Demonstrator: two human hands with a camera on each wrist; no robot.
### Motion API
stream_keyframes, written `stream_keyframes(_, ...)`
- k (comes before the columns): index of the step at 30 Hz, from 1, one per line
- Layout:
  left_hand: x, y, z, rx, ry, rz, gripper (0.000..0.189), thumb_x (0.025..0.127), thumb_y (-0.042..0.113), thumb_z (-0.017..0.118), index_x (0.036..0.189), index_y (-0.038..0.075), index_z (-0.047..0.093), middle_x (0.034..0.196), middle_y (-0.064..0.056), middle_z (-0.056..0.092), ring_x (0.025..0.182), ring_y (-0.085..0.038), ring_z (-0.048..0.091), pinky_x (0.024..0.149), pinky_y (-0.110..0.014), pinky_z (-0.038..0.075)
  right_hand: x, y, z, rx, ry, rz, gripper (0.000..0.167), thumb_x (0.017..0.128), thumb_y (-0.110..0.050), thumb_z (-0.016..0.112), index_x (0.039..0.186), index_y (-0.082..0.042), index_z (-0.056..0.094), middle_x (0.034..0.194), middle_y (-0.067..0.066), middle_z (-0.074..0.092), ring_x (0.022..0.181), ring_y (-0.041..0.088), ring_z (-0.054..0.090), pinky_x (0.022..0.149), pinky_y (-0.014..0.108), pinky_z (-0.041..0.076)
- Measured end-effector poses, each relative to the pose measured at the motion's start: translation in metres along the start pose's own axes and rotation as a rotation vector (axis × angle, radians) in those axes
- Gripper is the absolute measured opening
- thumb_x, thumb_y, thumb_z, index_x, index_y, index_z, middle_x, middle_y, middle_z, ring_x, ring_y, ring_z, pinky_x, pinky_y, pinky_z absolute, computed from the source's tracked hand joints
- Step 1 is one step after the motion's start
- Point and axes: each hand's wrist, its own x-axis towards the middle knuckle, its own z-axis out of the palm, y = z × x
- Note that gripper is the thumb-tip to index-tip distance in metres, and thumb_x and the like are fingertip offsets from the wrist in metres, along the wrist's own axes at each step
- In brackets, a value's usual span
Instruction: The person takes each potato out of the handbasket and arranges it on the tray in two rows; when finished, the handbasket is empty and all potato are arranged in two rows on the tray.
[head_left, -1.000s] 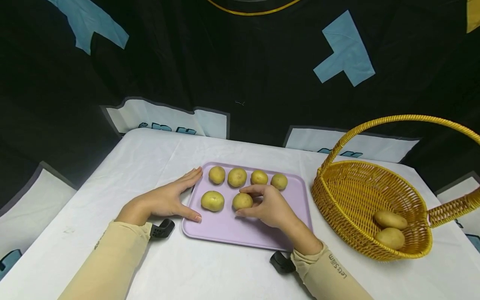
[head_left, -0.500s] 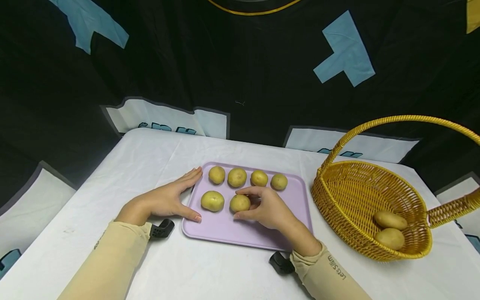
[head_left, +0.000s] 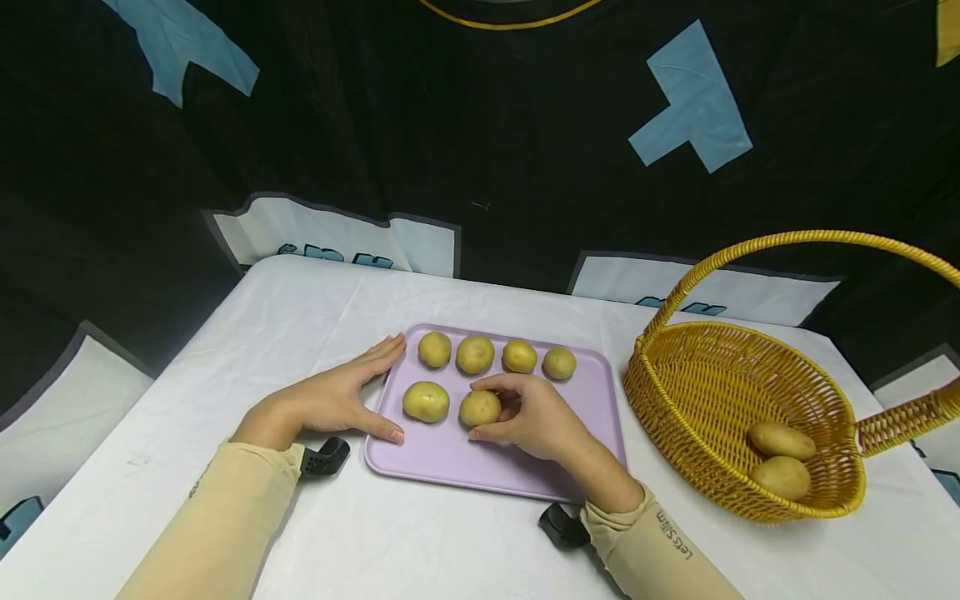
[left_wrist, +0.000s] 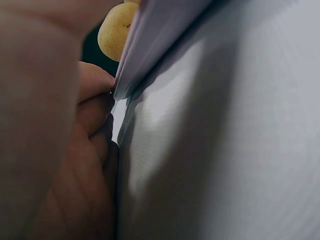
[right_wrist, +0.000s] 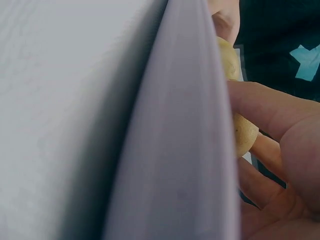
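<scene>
A lilac tray (head_left: pixel 480 463) lies on the white-covered table. Along its far side runs a row of several potatoes, with one potato (head_left: pixel 475 355) second from the left. Nearer to me, a larger oval potato (head_left: pixel 426 402) sits at the left of a second row. Beside it, my right hand (head_left: pixel 536 417) holds a round potato (head_left: pixel 479 408) between thumb and fingers, low over the tray. In the right wrist view the tray's side covers part of that potato (right_wrist: pixel 245 136). My left hand (head_left: pixel 337 398) rests at the tray's left edge, fingers extended, thumb touching the rim.
At the right stands a yellow wicker basket (head_left: pixel 705 358) with a tall arched handle; two potatoes (head_left: pixel 782 440) lie inside it. Black fabric (head_left: pixel 450 125) with blue and white patches hangs behind the table.
My right hand has shifted slightly left with the round potato, bringing it closer to the oval one, then stayed still. The left hand has kept its place at the tray.
</scene>
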Motion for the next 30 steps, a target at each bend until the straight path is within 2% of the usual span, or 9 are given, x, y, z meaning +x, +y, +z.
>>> stream_keyframes(8, 0.0001, -0.0001, 0.0005, 0.007, -0.004, -0.003, 0.128, 0.068, 0.058, 0.088, 0.161, 0.004, 0.018, 0.169, -0.007, 0.005, 0.153, -0.028, 0.001, 0.121, -0.055, 0.008, -0.0003, 0.0006, 0.0012, 0.020, 0.001, 0.006, 0.051, 0.070, -0.013, 0.094, 0.116, -0.007, 0.072, 0.093, -0.001, 0.069, 0.080, 0.015, 0.063, 0.069, 0.026, 0.056)
stream_keyframes(22, 0.0002, 0.0011, 0.0000, -0.008, 0.000, -0.004, 0.128, 0.068, 0.056, 0.089, 0.161, 0.005, 0.018, 0.169, -0.007, 0.006, 0.153, -0.028, 0.001, 0.121, -0.055, 0.008, 0.0006, 0.0017, 0.0017, 0.025, 0.010, -0.007, 0.057, 0.071, -0.015, 0.094, 0.121, -0.004, 0.069, 0.092, 0.000, 0.067, 0.078, 0.020, 0.062, 0.067, 0.025, 0.053)
stream_keyframes(30, 0.0004, 0.0016, -0.0002, -0.010, -0.002, -0.002, 0.127, 0.068, 0.055, 0.089, 0.161, 0.004, 0.019, 0.169, -0.008, 0.006, 0.153, -0.028, 0.001, 0.121, -0.055, 0.008, -0.0003, -0.0001, 0.0013, 0.028, 0.006, 0.039, 0.060, 0.070, -0.017, 0.094, 0.123, -0.005, 0.067, 0.099, 0.001, 0.067, 0.081, 0.020, 0.062, 0.070, 0.025, 0.054)
